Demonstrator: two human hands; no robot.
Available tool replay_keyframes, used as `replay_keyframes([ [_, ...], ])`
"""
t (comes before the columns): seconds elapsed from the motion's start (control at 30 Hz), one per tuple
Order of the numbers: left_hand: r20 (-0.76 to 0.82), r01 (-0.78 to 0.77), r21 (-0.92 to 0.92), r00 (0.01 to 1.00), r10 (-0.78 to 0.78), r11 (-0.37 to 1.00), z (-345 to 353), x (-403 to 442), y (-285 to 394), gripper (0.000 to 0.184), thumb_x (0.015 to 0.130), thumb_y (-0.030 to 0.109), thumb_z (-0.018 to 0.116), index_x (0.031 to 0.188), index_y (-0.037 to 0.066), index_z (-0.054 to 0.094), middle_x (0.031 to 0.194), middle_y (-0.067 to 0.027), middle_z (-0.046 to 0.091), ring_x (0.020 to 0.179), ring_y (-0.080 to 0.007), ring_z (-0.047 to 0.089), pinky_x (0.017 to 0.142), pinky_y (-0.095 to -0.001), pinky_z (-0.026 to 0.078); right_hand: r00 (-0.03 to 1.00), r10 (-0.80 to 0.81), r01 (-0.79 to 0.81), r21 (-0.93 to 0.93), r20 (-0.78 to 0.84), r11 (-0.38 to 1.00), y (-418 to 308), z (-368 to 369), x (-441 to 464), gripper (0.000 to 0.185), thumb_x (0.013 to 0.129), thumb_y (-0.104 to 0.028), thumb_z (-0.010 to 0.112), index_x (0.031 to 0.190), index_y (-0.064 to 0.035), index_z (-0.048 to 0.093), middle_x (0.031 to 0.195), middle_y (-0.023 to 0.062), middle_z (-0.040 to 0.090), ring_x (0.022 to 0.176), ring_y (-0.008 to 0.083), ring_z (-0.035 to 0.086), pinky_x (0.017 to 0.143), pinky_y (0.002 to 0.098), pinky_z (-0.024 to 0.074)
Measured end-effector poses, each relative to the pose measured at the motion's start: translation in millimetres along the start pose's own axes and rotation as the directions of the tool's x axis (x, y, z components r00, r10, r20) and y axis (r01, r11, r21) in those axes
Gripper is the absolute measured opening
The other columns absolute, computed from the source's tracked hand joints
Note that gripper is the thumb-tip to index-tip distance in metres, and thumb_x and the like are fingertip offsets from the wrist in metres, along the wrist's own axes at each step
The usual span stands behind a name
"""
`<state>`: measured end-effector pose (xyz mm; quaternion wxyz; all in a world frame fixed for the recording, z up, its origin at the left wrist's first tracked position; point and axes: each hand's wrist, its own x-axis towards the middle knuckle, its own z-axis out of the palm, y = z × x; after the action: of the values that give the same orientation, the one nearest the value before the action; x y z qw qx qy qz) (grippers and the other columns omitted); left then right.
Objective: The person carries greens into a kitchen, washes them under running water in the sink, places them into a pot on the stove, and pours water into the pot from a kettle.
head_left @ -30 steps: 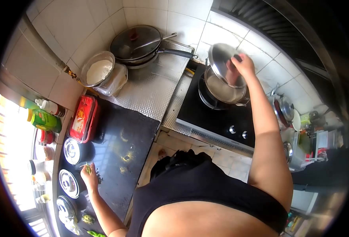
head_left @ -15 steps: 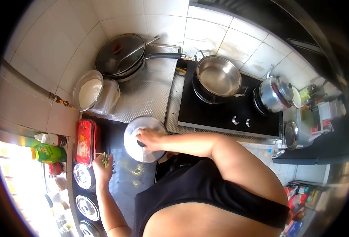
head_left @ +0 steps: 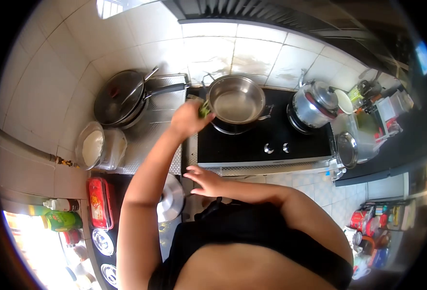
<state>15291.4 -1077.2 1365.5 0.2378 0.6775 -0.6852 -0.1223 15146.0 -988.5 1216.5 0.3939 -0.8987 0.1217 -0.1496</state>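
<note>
My left hand [head_left: 190,118] is closed around some green herbs [head_left: 204,109], at the left rim of an uncovered steel pot [head_left: 236,100] on the left burner. The pot has two side handles and looks to hold clear liquid. Lower down, my right hand [head_left: 205,181] has its fingers spread with nothing in them, in front of the stove's edge. Just left of it, the metal lid [head_left: 171,198] lies on the dark counter, partly hidden by my left arm.
A kettle [head_left: 312,107] stands on the right burner of the black stove [head_left: 233,147]. At the left are a lidded pan [head_left: 119,98] with a long handle, a bowl of white powder [head_left: 92,147] and a red box [head_left: 100,203].
My right hand carried the lid from the pot to the counter and let it go. My left hand moved with the herbs from the counter to the pot. The view has shifted.
</note>
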Motion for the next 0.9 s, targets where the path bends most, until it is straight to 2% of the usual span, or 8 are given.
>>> replay_keyframes([
  [0.17,0.1,0.07,-0.153,0.993,-0.055,0.986,35,110,45,0.048,0.072,0.043,0.063,0.081,-0.004,0.055,0.08,-0.0222,0.058,0.079,-0.0334,0.057,0.073,-0.0393,0.044,0.906,0.367,-0.38,-0.024,-0.209,0.925,22,-81,-104,0.053,0.074,-0.026,0.065,0.118,-0.0053,0.045,0.127,0.015,0.034,0.099,0.0288,0.053,0.083,0.036,0.0443],
  [0.27,0.02,0.001,-0.042,1.0,0.0,0.999,76,150,50,0.044,0.072,0.039,0.063,0.083,-0.003,0.055,0.082,-0.0223,0.059,0.08,-0.0341,0.057,0.073,-0.0396,0.044,0.767,0.542,-0.518,0.166,-0.343,0.839,27,-106,-155,0.047,0.074,-0.024,0.063,0.114,-0.0044,0.049,0.123,0.0142,0.039,0.098,0.0257,0.054,0.084,0.0355,0.0434],
  [0.37,0.093,0.053,0.005,0.994,-0.053,0.999,103,167,59,0.038,0.073,0.036,0.061,0.087,0.0,0.057,0.086,-0.0179,0.06,0.084,-0.0308,0.058,0.075,-0.0383,0.046,0.679,0.564,-0.59,0.108,-0.47,0.8,52,-104,-204,0.042,0.074,-0.021,0.062,0.111,-0.0037,0.052,0.117,0.015,0.044,0.097,0.0247,0.054,0.082,0.0344,0.0442],
  [0.53,0.069,0.07,0.091,0.995,-0.077,0.993,128,174,53,0.034,0.073,0.033,0.06,0.089,0.003,0.058,0.086,-0.0153,0.061,0.086,-0.0286,0.058,0.076,-0.0373,0.046,0.685,0.557,-0.534,0.196,-0.47,0.822,63,-108,-212,0.036,0.073,-0.014,0.062,0.106,-0.002,0.054,0.109,0.0147,0.048,0.088,0.0221,0.056,0.074,0.0313,0.0469],
  [0.67,0.024,0.106,-0.033,0.994,-0.105,0.994,116,174,49,0.037,0.072,0.033,0.062,0.089,0.0,0.059,0.084,-0.0189,0.061,0.083,-0.0316,0.058,0.074,-0.0378,0.046,0.686,0.49,-0.428,0.248,-0.537,0.869,77,-125,-189,0.033,0.073,-0.012,0.064,0.104,-0.0022,0.054,0.101,0.0117,0.053,0.077,0.0171,0.058,0.063,0.0252,0.0479],
  [0.73,-0.029,0.103,-0.146,0.994,-0.108,0.984,102,171,41,0.042,0.07,0.033,0.065,0.091,-0.002,0.059,0.083,-0.0224,0.06,0.079,-0.0342,0.058,0.071,-0.0377,0.046,0.543,0.504,-0.362,0.355,-0.671,0.862,102,-144,-164,0.031,0.075,-0.015,0.067,0.102,-0.0026,0.056,0.084,0.0054,0.059,0.068,0.0107,0.057,0.058,0.0217,0.046],
  [0.8,-0.071,0.168,-0.271,0.978,-0.194,0.948,91,163,32,0.037,0.07,0.029,0.066,0.087,-0.004,0.06,0.077,-0.018,0.062,0.068,-0.0272,0.06,0.065,-0.0344,0.046,0.388,0.653,-0.343,0.556,-0.65,0.757,143,-173,-132,0.035,0.079,-0.026,0.064,0.1,0.0015,0.056,0.072,0.0028,0.06,0.063,0.0087,0.055,0.057,0.0194,0.0444],
  [0.9,-0.078,0.264,-0.496,0.935,-0.345,0.827,78,145,9,0.03,0.073,0.022,0.065,0.084,-0.005,0.06,0.073,-0.0098,0.062,0.063,-0.0154,0.057,0.059,-0.0299,0.046,0.412,0.898,-0.439,0.831,-0.152,0.343,150,-227,-87,0.063,0.076,-0.054,0.056,0.11,-0.0019,0.05,0.099,0.0092,0.057,0.09,0.0177,0.055,0.068,0.0318,0.0456],
])
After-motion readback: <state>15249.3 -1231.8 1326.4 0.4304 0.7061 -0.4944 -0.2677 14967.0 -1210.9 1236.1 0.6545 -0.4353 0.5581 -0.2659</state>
